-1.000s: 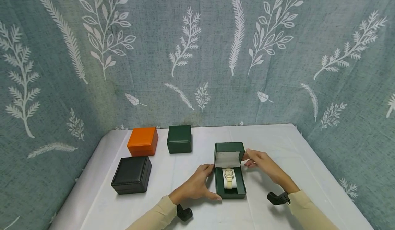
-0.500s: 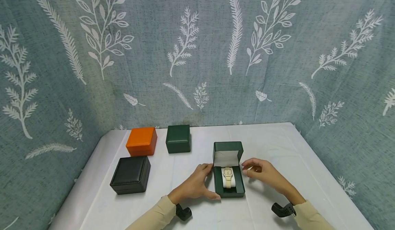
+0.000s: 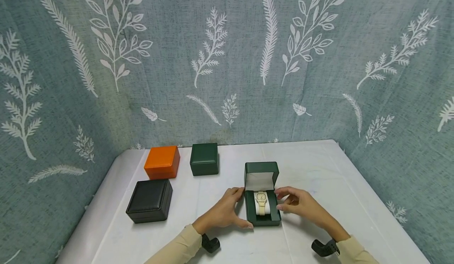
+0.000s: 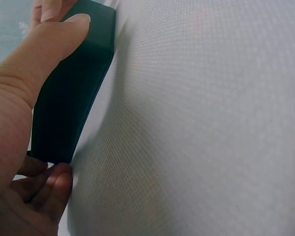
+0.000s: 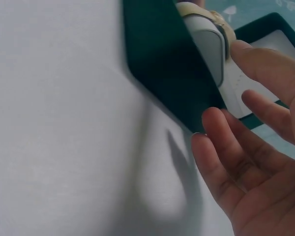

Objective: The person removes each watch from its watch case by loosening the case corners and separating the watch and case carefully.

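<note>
An open green watch box (image 3: 262, 221) stands on the white table with its lid (image 3: 261, 167) raised. Inside, a watch with a pale yellow strap (image 3: 261, 203) is wrapped round a white cushion. My left hand (image 3: 223, 212) holds the box's left side, thumb at the front corner and fingers at the back one; in the left wrist view the thumb (image 4: 54, 44) lies along the green wall. At the right side is my right hand (image 3: 301, 205), fingers bent and fingertips right at the wall. In the right wrist view its thumb overlaps the watch (image 5: 206, 12).
To the left, an orange box (image 3: 162, 161), a black box (image 3: 149, 201) and a second green box (image 3: 204, 158) stand closed. A patterned blue-green curtain (image 3: 244, 98) borders the table at the back and sides. Each wrist wears a small black camera.
My right hand has come from beside the lid hinge down along the box's right side, drawing back and then closing in again. The left hand stays in place on the box.
</note>
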